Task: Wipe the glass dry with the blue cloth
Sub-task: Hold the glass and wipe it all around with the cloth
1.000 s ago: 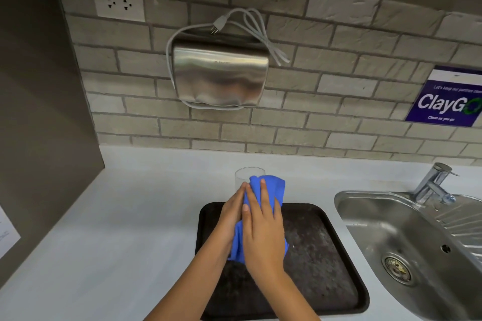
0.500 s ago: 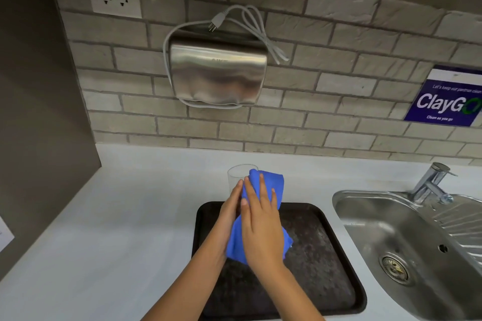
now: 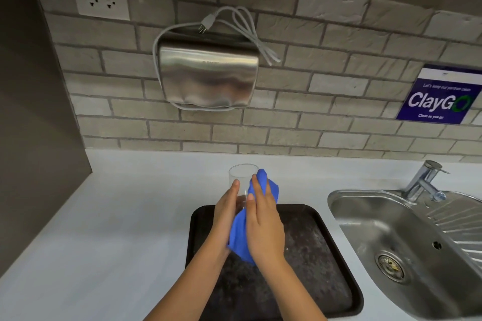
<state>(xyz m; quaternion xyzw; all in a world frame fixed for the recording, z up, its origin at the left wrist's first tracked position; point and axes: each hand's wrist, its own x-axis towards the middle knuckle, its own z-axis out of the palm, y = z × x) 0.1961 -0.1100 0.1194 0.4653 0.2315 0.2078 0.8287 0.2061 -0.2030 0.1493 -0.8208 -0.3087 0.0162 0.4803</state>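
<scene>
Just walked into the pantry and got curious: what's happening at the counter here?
A person is drying a clear glass with a blue cloth. The left hand holds the glass from its left side, while the right hand presses the cloth against its right side. Both are held above a dark tray on the white counter, with a steel sink to the right.

Lighting was even, moderately bright, diffuse from above. Soft glare bands showed on the steel dispenser (image 3: 208, 77) and sink (image 3: 407, 237). Upper left of frame fell dim. Wide-angle bowing bent brick wall (image 3: 326, 101) lines near edges. Focus slightly soft throughout.
</scene>
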